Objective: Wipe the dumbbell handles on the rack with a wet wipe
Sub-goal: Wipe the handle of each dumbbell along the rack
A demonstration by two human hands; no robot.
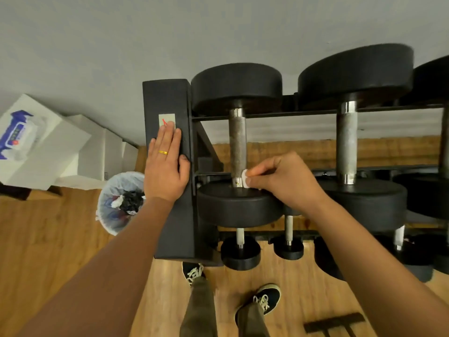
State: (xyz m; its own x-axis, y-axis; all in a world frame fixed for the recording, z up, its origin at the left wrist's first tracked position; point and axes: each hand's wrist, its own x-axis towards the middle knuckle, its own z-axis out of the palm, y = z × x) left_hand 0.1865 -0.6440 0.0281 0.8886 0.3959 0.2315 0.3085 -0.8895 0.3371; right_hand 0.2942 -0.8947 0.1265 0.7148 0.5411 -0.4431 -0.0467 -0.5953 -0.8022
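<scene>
Left hand [165, 171]: palm down on the top face of the rack end post [170, 98].
Left fingers [167, 137]: straight and pressed together; the thumb is spread to the post's right edge. One finger carries a gold ring [163, 152].
Right hand [284, 181]: fingers [262, 171] curled, the tips pinching the wet wipe [245, 179].
Wet wipe: small white folded wad at the right fingertips, touching the right side of the dumbbell handle [238, 144] at its near end.
Dumbbell handle: knurled steel bar running away from the right fingers. It belongs to the leftmost dumbbell on the top tier, just right of the left thumb.
Near head [238, 207]: black disc directly under the right fingers.
Second handle [347, 142]: right of the right hand, apart from it.
Waste bin [114, 190]: on the wooden floor, just left of the left wrist; white liner, crumpled contents.
Wipe pack [18, 132]: far left of the left fingers, lying on a white surface [56, 152].
</scene>
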